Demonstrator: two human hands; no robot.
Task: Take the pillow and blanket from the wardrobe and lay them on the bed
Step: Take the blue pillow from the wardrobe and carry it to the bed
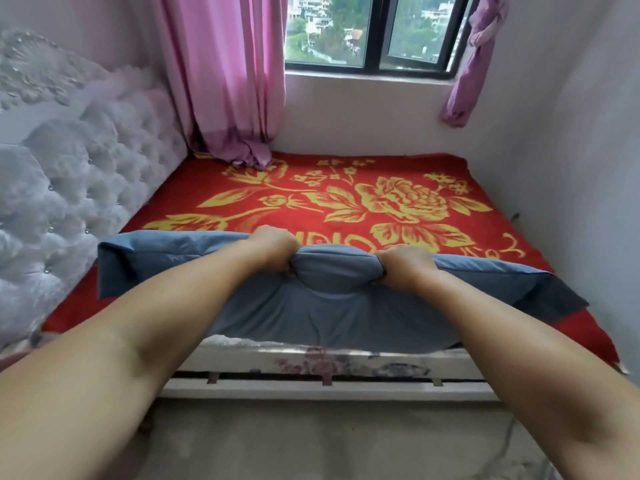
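Observation:
A grey-blue blanket lies folded across the near edge of the bed, which is covered by a red sheet with yellow flowers. Its near part hangs over the mattress edge. My left hand grips a bunched fold along the blanket's far edge, left of centre. My right hand grips the same raised edge just to the right, fingers curled into the cloth. The fabric between both fists puckers upward. No pillow shows in the view.
A white tufted headboard rises on the left. Pink curtains hang at the back left, and another knotted one by the window. A white wall closes the right side. The bed frame and floor lie below.

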